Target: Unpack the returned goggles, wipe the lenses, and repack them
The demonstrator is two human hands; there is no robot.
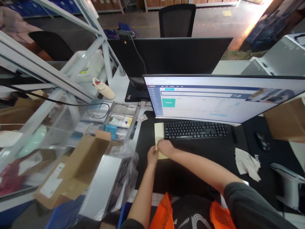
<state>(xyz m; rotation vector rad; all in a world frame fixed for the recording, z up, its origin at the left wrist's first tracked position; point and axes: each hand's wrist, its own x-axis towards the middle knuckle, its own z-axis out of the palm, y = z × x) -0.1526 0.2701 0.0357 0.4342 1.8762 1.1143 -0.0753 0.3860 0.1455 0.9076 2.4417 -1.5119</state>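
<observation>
A pale yellow paper (159,131) lies on the black desk mat, partly hidden by the keyboard (195,129) and by my hands. My left hand (152,156) is closed at the paper's left edge, thumb and fingers together. My right hand (165,148) lies across the paper, its curled fingertips meeting those of my left hand at the same edge. Whether a small thing sits between the fingertips cannot be made out. The monitor (197,98) behind the keyboard is lit and shows a web page.
At left stand an open cardboard box (78,162), a grey-white box (102,187) in clear plastic and a tray of cards (121,119). A crumpled cloth (247,163), a mouse (262,141) and a scanner-like device (289,186) are at right. A cream bottle (104,89) stands farther back.
</observation>
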